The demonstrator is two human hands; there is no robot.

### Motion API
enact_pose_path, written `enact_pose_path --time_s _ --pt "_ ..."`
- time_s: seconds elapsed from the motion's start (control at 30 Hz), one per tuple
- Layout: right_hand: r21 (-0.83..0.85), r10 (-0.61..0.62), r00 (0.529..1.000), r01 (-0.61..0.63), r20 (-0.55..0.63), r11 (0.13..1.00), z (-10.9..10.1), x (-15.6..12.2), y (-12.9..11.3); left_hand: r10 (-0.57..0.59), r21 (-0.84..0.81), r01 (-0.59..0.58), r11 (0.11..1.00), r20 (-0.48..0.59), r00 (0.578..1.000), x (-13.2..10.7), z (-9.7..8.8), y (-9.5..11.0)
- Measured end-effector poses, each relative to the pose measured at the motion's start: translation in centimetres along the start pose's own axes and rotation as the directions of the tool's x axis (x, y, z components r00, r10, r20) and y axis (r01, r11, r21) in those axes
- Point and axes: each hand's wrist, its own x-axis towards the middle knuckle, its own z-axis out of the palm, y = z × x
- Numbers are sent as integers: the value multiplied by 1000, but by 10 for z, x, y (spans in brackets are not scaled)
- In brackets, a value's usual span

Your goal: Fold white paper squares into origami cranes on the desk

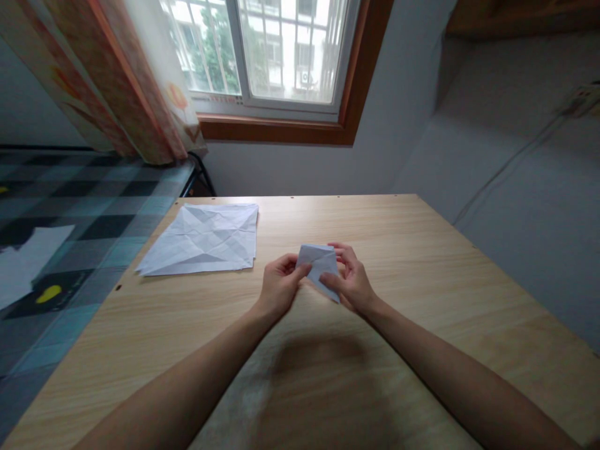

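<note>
A small folded piece of white paper point(319, 260) is held up over the wooden table between both hands. My left hand point(280, 284) pinches its left edge, thumb on the near face and fingers curled behind. On the right side, my right hand point(352, 279) grips the same paper, its thumb pressed on the near face and its fingertips behind the upper right corner. The paper's lower corner points down between the hands. Its back side is hidden from me.
A stack of creased white paper sheets point(210, 237) lies at the table's far left. Left of the wooden table point(435, 262) is a bed with a checked cover point(117, 187) and loose white papers point(37, 259). A window, a curtain point(126, 75) and walls bound the far side.
</note>
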Motion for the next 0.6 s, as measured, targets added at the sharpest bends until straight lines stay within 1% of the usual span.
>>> enact_pose_path --time_s 0.07,0.1,0.17,0.23,0.3,0.37,0.4,0.43,0.47,0.5,0.53,0.6 --pt "85 37 998 -42 58 995 0 -1 -3 -17 -33 16 999 -32 999 1 0 2" --pt "138 77 992 -91 100 986 0 -1 -6 -25 -49 23 999 -46 999 1 0 2" --pt "183 166 969 -199 184 963 1 -2 -10 -39 -80 33 996 -71 997 3 0 1" --pt "176 215 956 -250 198 952 0 -1 -14 -51 -96 42 994 -93 994 5 -1 -2" --pt "149 229 959 -255 169 955 0 -1 -16 -41 -76 32 997 -123 992 6 -1 -4" --pt "125 238 964 -252 116 960 0 1 -17 38 27 -33 999 -189 981 4 -1 -4" --pt "113 242 967 -250 78 962 0 1 -16 113 119 -89 989 -220 969 3 -2 -3" --pt "102 246 969 -249 38 963 0 1 -16 204 226 -153 962 -224 953 1 -2 -1" --pt "93 247 969 -246 -4 965 0 2 -15 292 332 -218 918 -193 937 -1 -2 1" --pt "88 247 968 -243 -38 966 0 2 -14 362 419 -282 863 -125 924 -4 -3 4" --pt "87 246 967 -240 -65 967 0 2 -13 400 471 -341 813 -28 916 -6 -3 6" --pt "102 244 966 -235 -86 967 1 3 -12 397 494 -424 759 165 903 -9 -3 10"
